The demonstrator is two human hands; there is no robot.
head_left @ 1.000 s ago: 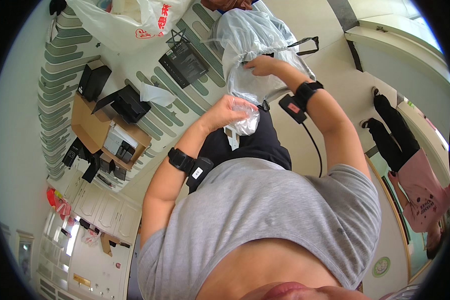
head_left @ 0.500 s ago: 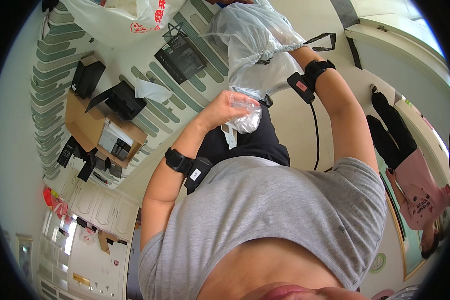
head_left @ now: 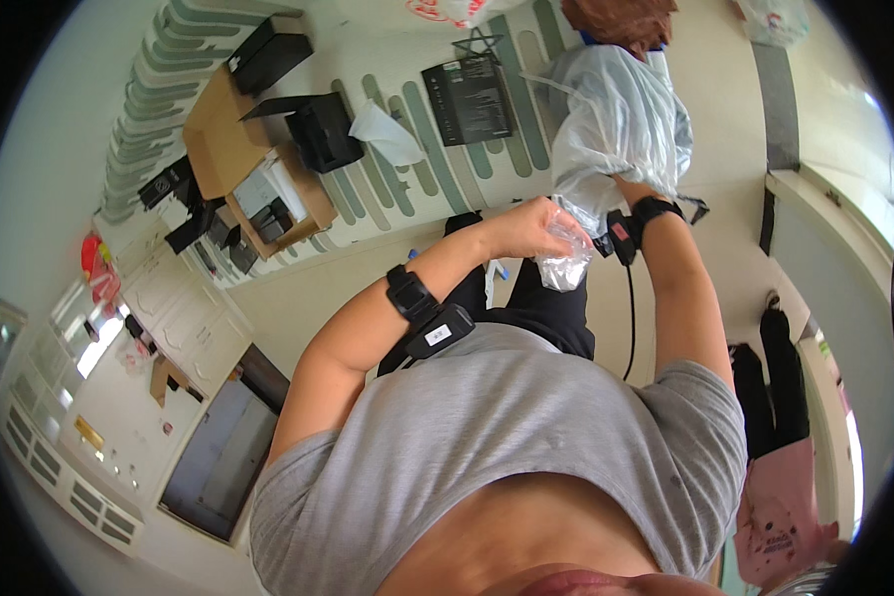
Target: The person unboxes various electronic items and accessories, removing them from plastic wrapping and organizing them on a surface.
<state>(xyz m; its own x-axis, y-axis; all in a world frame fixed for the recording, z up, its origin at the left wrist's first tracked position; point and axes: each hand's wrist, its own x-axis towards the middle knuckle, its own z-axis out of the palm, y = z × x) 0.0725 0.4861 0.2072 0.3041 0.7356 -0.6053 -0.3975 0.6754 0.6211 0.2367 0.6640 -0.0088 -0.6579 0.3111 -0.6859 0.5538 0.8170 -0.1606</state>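
Observation:
My left hand (head_left: 524, 230) is closed around a crumpled piece of clear plastic (head_left: 566, 266), which hangs below the fingers over my lap. Just right of it, my right hand (head_left: 638, 189) reaches into a large translucent plastic bag (head_left: 616, 124). Its fingers are hidden by the bag's folds, so their grip does not show. The bag lies at the table's right edge, puffed and wrinkled, with a black strip near its mouth. The two hands are close together, the clear plastic between them.
On the striped tablecloth (head_left: 370, 194) lie a flat black box (head_left: 469, 101), a white paper (head_left: 387, 135), an open black box (head_left: 326, 134) and an open cardboard carton (head_left: 214, 129). A brown bag (head_left: 621, 20) sits beyond. A person in pink (head_left: 780, 507) stands at right.
My view has swung, so the table and bag appear farther right. My left hand still holds the crumpled plastic, now nearer the right wrist. My right hand sits lower in the bag.

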